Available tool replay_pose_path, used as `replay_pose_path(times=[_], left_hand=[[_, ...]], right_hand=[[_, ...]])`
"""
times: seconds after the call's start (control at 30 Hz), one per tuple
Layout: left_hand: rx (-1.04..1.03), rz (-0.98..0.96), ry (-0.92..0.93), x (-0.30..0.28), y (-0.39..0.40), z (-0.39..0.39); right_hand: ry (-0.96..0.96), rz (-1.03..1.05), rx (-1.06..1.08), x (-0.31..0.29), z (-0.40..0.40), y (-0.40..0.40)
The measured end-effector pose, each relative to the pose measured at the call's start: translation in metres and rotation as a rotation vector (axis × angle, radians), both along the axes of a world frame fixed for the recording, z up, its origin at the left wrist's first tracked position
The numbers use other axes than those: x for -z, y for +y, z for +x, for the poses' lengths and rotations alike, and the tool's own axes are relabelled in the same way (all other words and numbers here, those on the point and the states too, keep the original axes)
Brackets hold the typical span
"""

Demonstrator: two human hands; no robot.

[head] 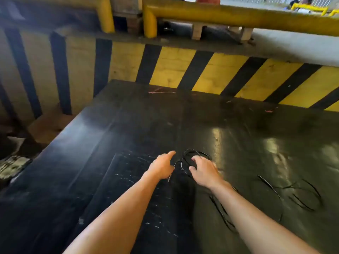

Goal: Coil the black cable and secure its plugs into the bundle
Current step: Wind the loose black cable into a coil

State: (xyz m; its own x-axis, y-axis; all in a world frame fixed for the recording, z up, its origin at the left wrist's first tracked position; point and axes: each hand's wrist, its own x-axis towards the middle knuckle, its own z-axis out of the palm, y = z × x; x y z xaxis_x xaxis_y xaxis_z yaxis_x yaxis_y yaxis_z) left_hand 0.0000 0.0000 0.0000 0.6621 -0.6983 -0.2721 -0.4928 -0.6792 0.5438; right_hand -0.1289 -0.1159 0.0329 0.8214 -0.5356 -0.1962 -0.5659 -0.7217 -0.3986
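Observation:
A thin black cable [189,153] lies in a small loose coil on the dark glossy table [128,134], just ahead of both hands. My right hand [203,171] rests on the coil with its fingers curled over the loops. My left hand [162,166] is just left of the coil, index finger pointing forward; a straight cable end or plug [170,177] pokes out below it. Whether the left hand pinches that end is hard to tell. More black cable strands [222,211] trail back under my right forearm.
Other loose black cable loops [302,197] lie on the table at the right. Thin red wire scraps [161,92] sit near the far edge. A yellow-and-black striped wall [211,70] borders the table, with a yellow rail [238,15] above. The table's left edge drops to clutter [14,165].

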Motion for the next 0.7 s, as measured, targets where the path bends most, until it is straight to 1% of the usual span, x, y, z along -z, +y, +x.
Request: replay_pose_path(times=[0.1, 0.2, 0.3, 0.37, 0.43, 0.53, 0.63, 0.67, 0.7], left_hand=[[0.113, -0.020, 0.058, 0.001, -0.011, 0.000], [0.126, 0.031, 0.136, 0.008, -0.011, -0.005], [0.154, 0.093, 0.103, 0.005, -0.004, -0.008], [0.150, 0.065, 0.102, -0.012, 0.002, -0.009], [0.133, 0.004, 0.117, -0.040, 0.006, -0.008], [0.130, -0.097, 0.133, -0.093, 0.010, -0.014], [0.137, -0.213, 0.081, -0.148, 0.012, -0.032], [0.127, -0.255, 0.110, -0.164, 0.012, -0.039], [0.111, -0.296, 0.183, -0.178, 0.014, -0.045]], right_hand=[[0.137, 0.054, 0.023, 0.010, 0.013, 0.001], [0.196, 0.117, 0.014, 0.019, 0.011, 0.010], [0.147, 0.111, -0.008, 0.021, -0.001, 0.017], [0.102, 0.131, 0.026, 0.014, -0.010, 0.015], [0.030, 0.161, 0.046, 0.001, -0.017, 0.010], [-0.112, 0.188, 0.021, -0.035, -0.028, 0.002], [-0.356, 0.179, 0.056, -0.084, -0.040, -0.009], [-0.448, 0.167, 0.074, -0.102, -0.044, -0.012], [-0.528, 0.150, 0.086, -0.117, -0.047, -0.015]])
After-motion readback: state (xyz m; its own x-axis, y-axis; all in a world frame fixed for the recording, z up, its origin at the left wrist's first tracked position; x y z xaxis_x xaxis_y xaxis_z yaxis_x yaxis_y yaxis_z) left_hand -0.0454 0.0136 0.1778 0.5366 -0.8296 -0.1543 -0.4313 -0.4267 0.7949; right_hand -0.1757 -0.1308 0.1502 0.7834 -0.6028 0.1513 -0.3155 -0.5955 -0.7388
